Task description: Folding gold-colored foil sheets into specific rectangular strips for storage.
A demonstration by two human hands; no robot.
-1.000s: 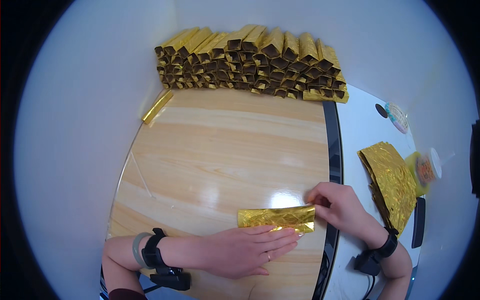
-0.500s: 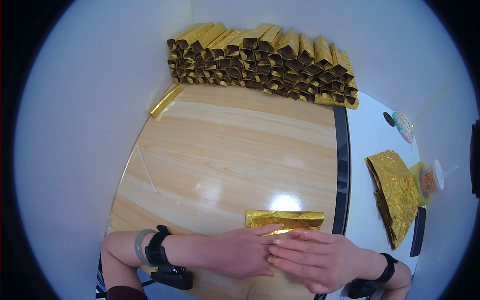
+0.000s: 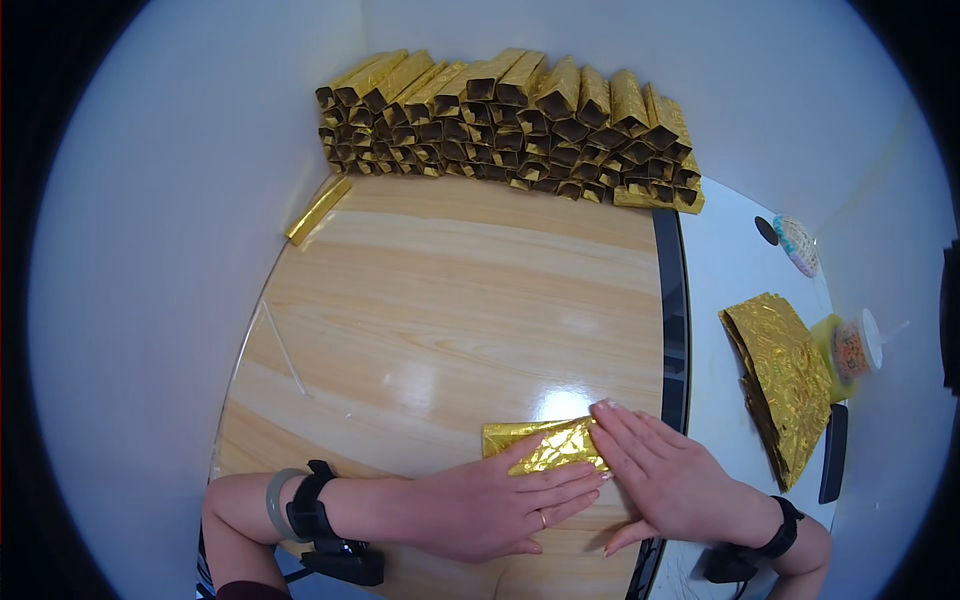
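Note:
A folded strip of gold foil paper (image 3: 540, 444) lies near the front of the wooden table (image 3: 450, 300). My left hand (image 3: 500, 500) lies flat with its fingers pressing on the strip's lower edge. My right hand (image 3: 665, 478) lies flat too, palm down, covering the strip's right end. Both hands press the paper against the table; neither grips it.
A large stack of folded gold paper tubes (image 3: 510, 125) fills the table's far edge against the wall. One loose gold piece (image 3: 318, 211) lies at the far left. On the white table to the right lie a pile of flat gold sheets (image 3: 785, 385), a small container (image 3: 855, 350) and a dark phone (image 3: 832, 452).
My right hand moved from the strip's right end, swept in over it beside my left hand, and now lies flat on its right part. The view has shifted slightly.

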